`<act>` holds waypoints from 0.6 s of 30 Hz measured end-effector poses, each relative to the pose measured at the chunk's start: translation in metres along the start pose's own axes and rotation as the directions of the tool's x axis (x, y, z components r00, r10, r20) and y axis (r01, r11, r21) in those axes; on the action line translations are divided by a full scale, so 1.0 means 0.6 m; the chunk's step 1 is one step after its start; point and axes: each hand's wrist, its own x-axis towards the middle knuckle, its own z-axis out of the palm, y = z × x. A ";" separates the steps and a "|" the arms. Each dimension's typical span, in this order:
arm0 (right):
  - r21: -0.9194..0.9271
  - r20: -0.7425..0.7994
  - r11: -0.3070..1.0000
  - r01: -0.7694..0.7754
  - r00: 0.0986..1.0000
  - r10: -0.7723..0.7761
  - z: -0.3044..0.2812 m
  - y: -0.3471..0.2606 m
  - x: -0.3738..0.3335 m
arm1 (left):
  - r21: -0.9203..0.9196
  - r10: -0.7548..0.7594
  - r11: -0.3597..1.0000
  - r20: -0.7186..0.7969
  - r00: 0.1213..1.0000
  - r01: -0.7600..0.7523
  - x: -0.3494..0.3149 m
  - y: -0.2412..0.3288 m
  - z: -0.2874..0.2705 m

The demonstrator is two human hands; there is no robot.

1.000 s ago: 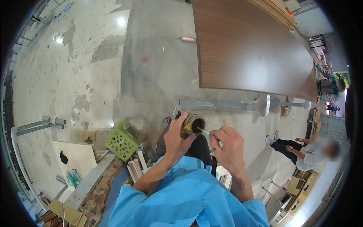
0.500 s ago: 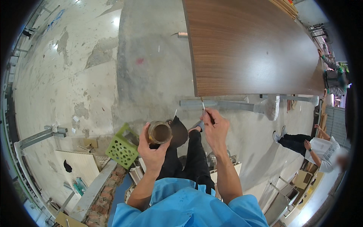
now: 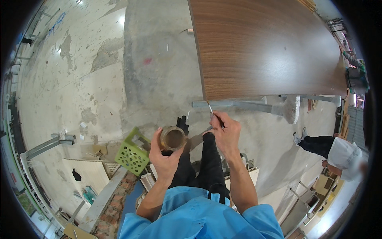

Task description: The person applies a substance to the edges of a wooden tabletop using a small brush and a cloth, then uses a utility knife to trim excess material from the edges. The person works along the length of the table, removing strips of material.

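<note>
One glass jar (image 3: 164, 138) sits in the curl of my left hand (image 3: 164, 158). My right hand (image 3: 227, 133) pinches a slim brush (image 3: 211, 108), its tip at a corner of the wood-grain panel (image 3: 270, 47).

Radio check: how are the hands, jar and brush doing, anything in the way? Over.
Left hand gripping jar. Right hand pinching brush, tip by near corner of brown panel. Grey metal beam behind brush, not blocking it.
</note>
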 end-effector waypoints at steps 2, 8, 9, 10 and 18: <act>0.004 0.010 0.998 -0.056 0.998 0.056 -0.002 -0.001 0.000 | 0.013 0.006 1.000 0.005 1.000 -0.006 0.000 0.000 0.001; 0.017 -0.117 0.999 0.027 0.993 -0.025 -0.006 -0.002 -0.006 | 0.051 0.007 0.999 0.019 1.000 -0.008 0.000 0.004 0.002; 0.004 -0.118 0.999 0.041 0.992 -0.040 -0.006 -0.002 -0.007 | 0.061 0.005 0.998 0.022 1.000 -0.007 0.000 0.004 0.002; 0.014 -0.120 0.999 0.037 0.992 -0.035 -0.005 0.000 -0.007 | 0.058 0.003 0.998 0.025 1.000 -0.004 0.001 0.004 0.002; 0.012 -0.055 1.000 0.012 0.998 -0.012 0.013 0.013 -0.004 | 0.031 -0.006 1.000 0.045 0.999 0.005 0.004 0.001 0.005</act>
